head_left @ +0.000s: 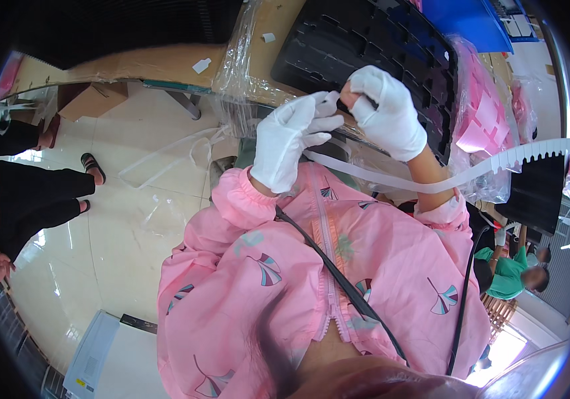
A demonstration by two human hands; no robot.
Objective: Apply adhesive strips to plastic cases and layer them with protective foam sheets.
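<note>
Gloved left hand [290,143] and right hand [386,112] both pinch closed on one end of a white toothed strip [498,165], above the black tray [365,46] on the table [165,63]. Loose trailing strip might snag and slip free.

Both gloved hands raised together; left hand [291,143] fingers curled; right hand [386,112] pinching, wrist bent.

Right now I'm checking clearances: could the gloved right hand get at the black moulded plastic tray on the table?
Probably yes. The right hand already hovers over the black moulded plastic tray, with nothing between them, though its fingers pinch a white toothed strip together with the left hand.
</note>
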